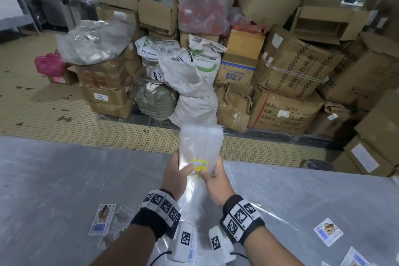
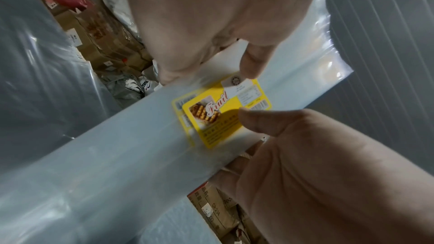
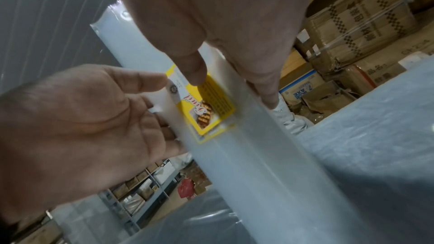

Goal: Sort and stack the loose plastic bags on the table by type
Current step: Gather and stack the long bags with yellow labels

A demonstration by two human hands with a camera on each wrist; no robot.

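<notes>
Nearest, both wrists w/ marker bands come up from the bottom edge, over the grey film-covered worktop (image 1: 64, 179). Between them hangs a long clear plastic bag (image 1: 200, 142), held off the worktop, lower end trailing toward the body, upper end standing above the hands.

Left hand (image 1: 176, 174) grips the bag's left edge: thumb (image 2: 263, 120) on the front by the yellow "Fruit" label (image 2: 220, 112), fingers curled behind. Right hand (image 1: 212, 176) pinches the right edge at the same height, thumb (image 3: 195, 70) pressing onto the label. Both grips tight on the bag, neither wide. Prob. held at label height so the print can be read and the type judged; a two-edge hold also keeps the limp film flat & straight rather than folding on itself.

On the worktop: a bag w/ a printed label (image 1: 102, 219) lies to the left, more labelled bags (image 1: 328, 231) to the right – separate spots, maybe piles by type, can't confirm. This bag not yet put down.

Beyond the worktop edge: tiled floor (image 1: 43, 103), then white sacks (image 1: 192, 84), cardboard boxes (image 1: 287, 110) stacked high, a pink bag (image 1: 48, 63) far left.
</notes>
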